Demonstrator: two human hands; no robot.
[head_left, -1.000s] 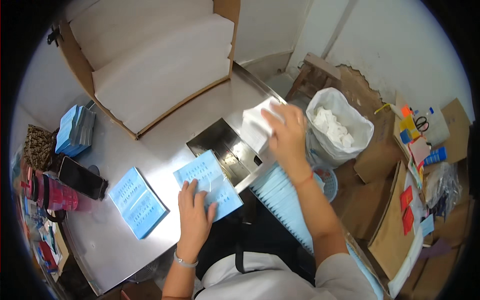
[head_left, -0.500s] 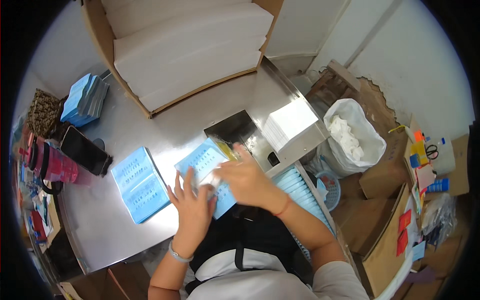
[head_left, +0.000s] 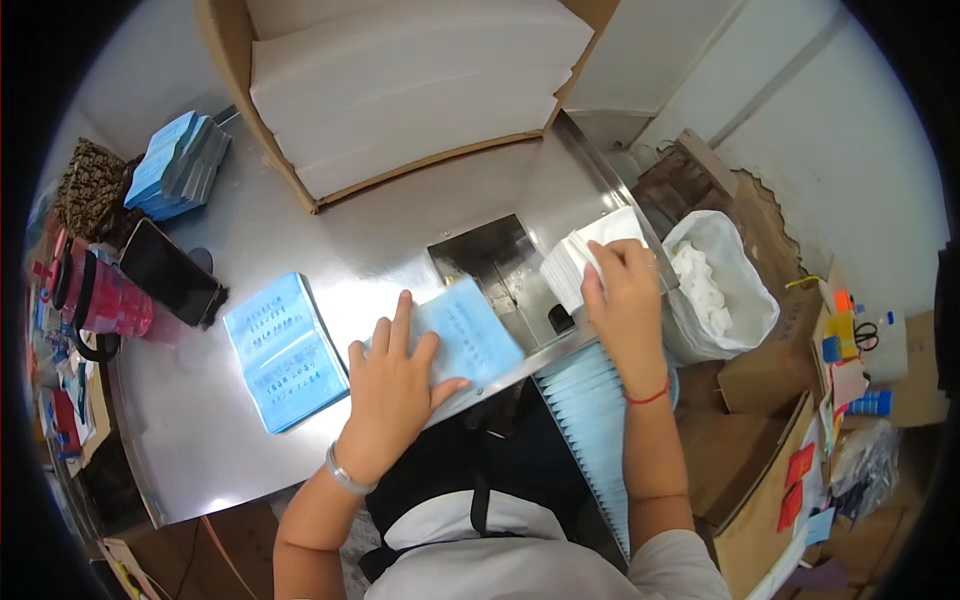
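My left hand [head_left: 392, 385], fingers spread, lies at the left side of a pale blue printed plastic packet [head_left: 470, 330] near the table's front edge. Its thumb reaches along the packet's lower side. Over to the right, my right hand [head_left: 625, 285] is closed at the top of a stack of white folded sheets [head_left: 567, 268], with thumb and fingers pinching the uppermost one. A neat stack of the same blue packets [head_left: 283, 350] lies left of my left hand.
A cardboard box of white sheets [head_left: 420, 100] stands at the back. A dark recess [head_left: 490, 265] is set in the metal table [head_left: 210, 430]. At left are a phone [head_left: 172, 272], a pink bottle [head_left: 110, 300] and more blue packets [head_left: 178, 165]. A lined bin [head_left: 745, 320] stands right.
My right hand has moved from the blue packet rightward to the white stack. My left hand has spread on the packet, and the white piece between my hands no longer shows there.
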